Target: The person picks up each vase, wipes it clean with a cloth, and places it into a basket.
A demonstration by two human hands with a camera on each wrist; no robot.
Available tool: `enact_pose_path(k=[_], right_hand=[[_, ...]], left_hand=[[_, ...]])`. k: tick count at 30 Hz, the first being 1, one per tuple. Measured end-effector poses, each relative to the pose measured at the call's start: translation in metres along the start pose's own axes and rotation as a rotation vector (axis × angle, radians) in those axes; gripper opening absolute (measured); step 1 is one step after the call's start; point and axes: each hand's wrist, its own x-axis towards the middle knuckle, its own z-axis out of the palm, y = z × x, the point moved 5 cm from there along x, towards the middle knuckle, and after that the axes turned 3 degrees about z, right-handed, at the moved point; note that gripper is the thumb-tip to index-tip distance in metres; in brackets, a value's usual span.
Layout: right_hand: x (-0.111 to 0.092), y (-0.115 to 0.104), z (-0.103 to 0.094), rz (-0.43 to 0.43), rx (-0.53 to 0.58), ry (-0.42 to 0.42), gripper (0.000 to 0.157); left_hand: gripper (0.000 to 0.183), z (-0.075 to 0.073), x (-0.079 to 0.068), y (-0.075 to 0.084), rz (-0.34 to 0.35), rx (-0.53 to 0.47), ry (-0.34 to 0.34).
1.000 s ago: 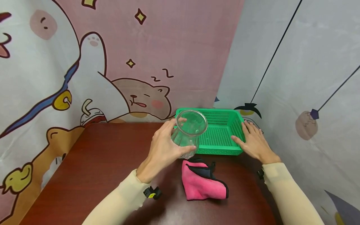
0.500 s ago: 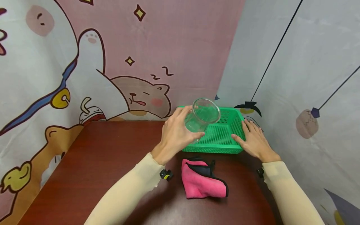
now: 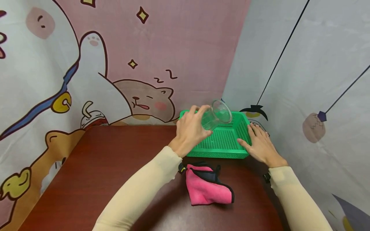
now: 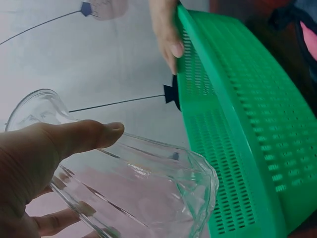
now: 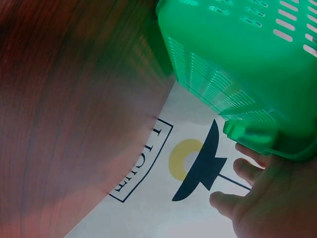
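Observation:
Tilted on its side, a clear glass vase (image 3: 217,116) with a flared rim and ribbed body is gripped by my left hand (image 3: 190,130) above the left part of a green plastic basket (image 3: 218,153). Its mouth points right in the head view. From the left wrist, thumb and fingers show on opposite sides of the vase (image 4: 143,178), whose base lies in front of the basket wall. My right hand (image 3: 261,146) rests at the basket's right end with its fingers extended along the rim. In the right wrist view, fingertips (image 5: 223,203) show beside the basket's edge.
A folded pink cloth item (image 3: 209,189) with black edging lies on the dark red-brown table (image 3: 121,160) in front of the basket. Printed fabric walls (image 3: 196,57) stand close behind and to the right of the table.
My left hand has moved right and slightly away from me with the vase, tipping it from nearly upright onto its side over the basket. My right hand has stayed at the basket's rim.

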Motion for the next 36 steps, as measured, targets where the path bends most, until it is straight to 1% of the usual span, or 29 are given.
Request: enact_pose_path(k=[4,13,19,25,27,36], right_hand=[[0.000,-0.001,-0.001,0.003,0.001,0.001,0.105],[0.001,0.000,0.001,0.004,-0.004,-0.003,0.106],[0.002,0.000,0.002,0.012,-0.004,0.001,0.106],[0.002,0.000,0.002,0.015,-0.002,0.002,0.106],[0.002,0.000,0.002,0.015,-0.003,0.005,0.106],[0.003,0.001,0.002,0.012,-0.004,0.012,0.105]], left_hand=[[0.088,0.009,0.009,0.001,0.013,0.085,-0.044],[0.087,0.028,0.026,-0.003,0.053,0.189,-0.154],[0.084,0.042,0.037,-0.003,0.088,0.306,-0.220],[0.087,0.058,0.047,-0.001,0.091,0.428,-0.332],[0.088,0.063,0.050,-0.001,0.088,0.452,-0.365],[0.080,0.084,0.060,-0.003,0.074,0.496,-0.476]])
